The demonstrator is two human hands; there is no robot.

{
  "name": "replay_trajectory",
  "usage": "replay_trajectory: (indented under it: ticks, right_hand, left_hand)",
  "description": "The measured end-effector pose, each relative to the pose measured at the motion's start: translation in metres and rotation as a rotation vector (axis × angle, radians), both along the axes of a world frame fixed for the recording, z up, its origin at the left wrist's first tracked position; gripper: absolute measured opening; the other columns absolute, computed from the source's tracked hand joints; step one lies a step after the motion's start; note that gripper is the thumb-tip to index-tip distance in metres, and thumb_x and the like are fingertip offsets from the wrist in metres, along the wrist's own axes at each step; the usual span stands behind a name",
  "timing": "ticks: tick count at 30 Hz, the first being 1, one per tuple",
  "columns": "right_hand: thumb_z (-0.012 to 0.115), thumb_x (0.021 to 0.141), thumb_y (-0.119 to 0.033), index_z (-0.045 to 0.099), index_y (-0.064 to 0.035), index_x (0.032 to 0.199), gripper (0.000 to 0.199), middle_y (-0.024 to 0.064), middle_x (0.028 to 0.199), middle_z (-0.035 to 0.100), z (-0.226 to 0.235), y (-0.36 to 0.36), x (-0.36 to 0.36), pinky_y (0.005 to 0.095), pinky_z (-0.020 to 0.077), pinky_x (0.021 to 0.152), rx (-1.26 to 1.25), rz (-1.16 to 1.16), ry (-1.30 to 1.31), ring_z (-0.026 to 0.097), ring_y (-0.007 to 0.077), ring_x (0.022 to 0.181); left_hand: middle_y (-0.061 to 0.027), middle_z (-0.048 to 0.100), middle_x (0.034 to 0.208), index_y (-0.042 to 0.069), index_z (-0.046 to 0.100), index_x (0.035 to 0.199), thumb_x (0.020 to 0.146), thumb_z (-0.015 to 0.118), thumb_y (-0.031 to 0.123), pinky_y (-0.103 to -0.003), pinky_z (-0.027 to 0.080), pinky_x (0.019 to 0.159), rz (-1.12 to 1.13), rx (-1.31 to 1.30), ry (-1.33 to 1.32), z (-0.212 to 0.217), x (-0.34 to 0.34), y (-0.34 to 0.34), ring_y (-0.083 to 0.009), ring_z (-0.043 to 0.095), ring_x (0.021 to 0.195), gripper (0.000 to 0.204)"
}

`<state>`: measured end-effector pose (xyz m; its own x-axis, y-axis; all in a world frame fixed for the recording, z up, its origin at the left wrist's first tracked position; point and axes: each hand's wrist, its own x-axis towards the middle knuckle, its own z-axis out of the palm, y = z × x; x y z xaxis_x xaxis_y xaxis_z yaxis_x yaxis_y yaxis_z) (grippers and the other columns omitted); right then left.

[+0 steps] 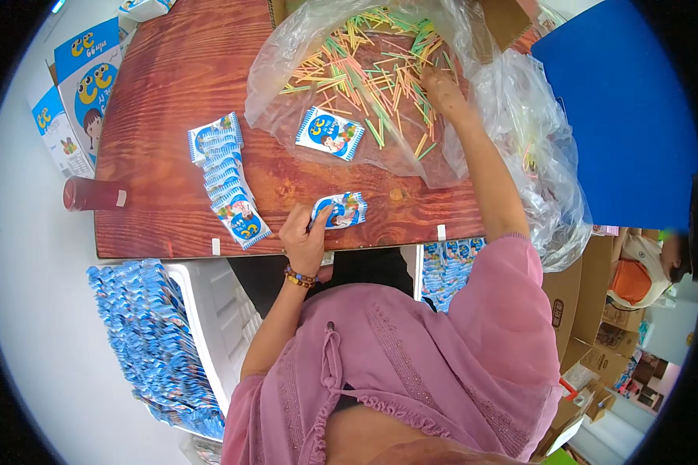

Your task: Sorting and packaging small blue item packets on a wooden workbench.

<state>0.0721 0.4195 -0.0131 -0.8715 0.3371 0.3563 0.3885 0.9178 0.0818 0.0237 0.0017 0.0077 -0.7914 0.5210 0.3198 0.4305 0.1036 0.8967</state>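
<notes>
My left hand [306,235] is closed on a small blue and white packet [341,211] near the table's front edge, its thumb lying across the packet. My right hand [444,94] reaches among thin coloured sticks [357,77] in yellow, green and pink, spread on a clear plastic bag [267,85]. Its fingers look bunched, but their tips are partly lost among the sticks. Another packet [329,133] lies flat at the bag's near edge. To the left, several matching packets [229,178] overlap in a row.
The reddish wooden table [159,85] has a dark red cylinder [93,194] at its left edge and printed boxes [85,93] beyond. Below left, a white bin [202,333] stands by heaped packets [151,333]. A blue board [616,116] and cardboard boxes [566,310] are at right.
</notes>
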Motion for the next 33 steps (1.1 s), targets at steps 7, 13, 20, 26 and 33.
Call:
replay_trajectory:
  ticks: [7,13,20,26,33]
  right_hand:
    - [0.045,0.084,-0.004,0.052,0.0031,0.094,0.014,0.0238,0.089,0.061,-0.003,0.001,0.003,0.0459,0.0502,0.071,0.020,0.024,0.031,0.062,0.0405,0.081]
    - [0.046,0.085,-0.006,0.053,0.0013,0.093,0.013,0.0229,0.086,0.063,-0.009,0.004,0.003,0.0442,0.0512,0.070,0.001,-0.038,-0.058,0.063,0.0379,0.081]
    - [0.046,0.090,-0.010,0.057,0.0016,0.090,0.016,0.0247,0.087,0.064,-0.019,0.028,0.011,0.0461,0.0479,0.074,-0.176,-0.040,0.017,0.062,0.0394,0.086]
    - [0.050,0.087,-0.008,0.058,0.0012,0.103,0.020,0.0233,0.093,0.065,0.034,-0.013,0.014,0.0370,0.0507,0.078,-0.629,-0.238,0.130,0.065,0.0294,0.088]
    - [0.050,0.095,-0.008,0.058,-0.0030,0.101,0.011,0.0008,0.080,0.059,0.046,-0.105,0.006,0.0265,0.0452,0.075,-1.795,0.085,0.978,0.056,0.0121,0.076]
  left_hand:
    - [-0.0074,0.046,0.062,-0.005,0.055,0.072,0.082,0.068,0.004,-0.030,0.035,0.052,-0.014,0.012,-0.036,0.003,0.001,0.001,-0.0134,0.042,0.056,0.019]
    - [-0.0085,0.045,0.062,-0.005,0.056,0.072,0.081,0.069,0.004,-0.030,0.034,0.051,-0.015,0.001,-0.018,0.004,0.001,0.000,-0.0150,0.042,0.054,0.018]
    - [-0.0089,0.042,0.061,-0.004,0.051,0.069,0.081,0.069,0.005,-0.032,0.032,0.049,-0.002,0.033,0.003,0.000,0.001,0.003,-0.0159,0.038,0.052,0.024]
    - [-0.0094,0.040,0.059,-0.004,0.049,0.067,0.081,0.070,0.005,-0.032,0.031,0.049,0.019,0.013,0.000,-0.001,0.000,-0.002,-0.0164,0.037,0.052,0.027]
    - [-0.0062,0.045,0.063,-0.005,0.053,0.072,0.083,0.068,0.006,-0.029,0.034,0.053,0.041,0.007,-0.070,-0.012,-0.002,-0.004,-0.0120,0.041,0.058,0.021]
